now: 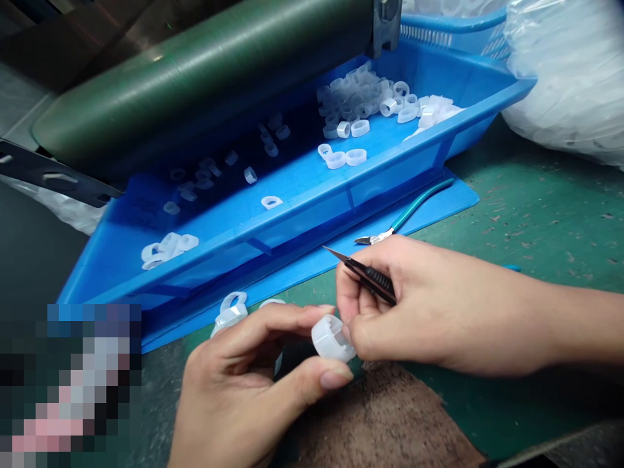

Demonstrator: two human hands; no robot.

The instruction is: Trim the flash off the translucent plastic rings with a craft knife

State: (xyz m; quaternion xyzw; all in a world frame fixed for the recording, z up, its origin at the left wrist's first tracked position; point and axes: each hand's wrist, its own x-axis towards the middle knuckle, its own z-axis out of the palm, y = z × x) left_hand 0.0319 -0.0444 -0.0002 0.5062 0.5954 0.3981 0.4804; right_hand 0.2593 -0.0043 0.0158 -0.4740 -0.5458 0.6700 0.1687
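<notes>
A translucent white plastic ring is pinched between the thumb and forefinger of my left hand. My right hand grips a black craft knife, its pointed blade aimed up and to the left, away from the ring. The right thumb and a fingertip also touch the ring's right edge. Several more white rings lie on the green table just behind my left hand, which partly covers them. Beyond my right hand, a pair of cutters with teal handles rests partly on a flat blue sheet.
A large blue tray holds many loose white rings, heaped at its right. Over it hangs a green roller. A filled clear plastic bag stands at the right, by a blue basket. A brown worn board lies below my hands.
</notes>
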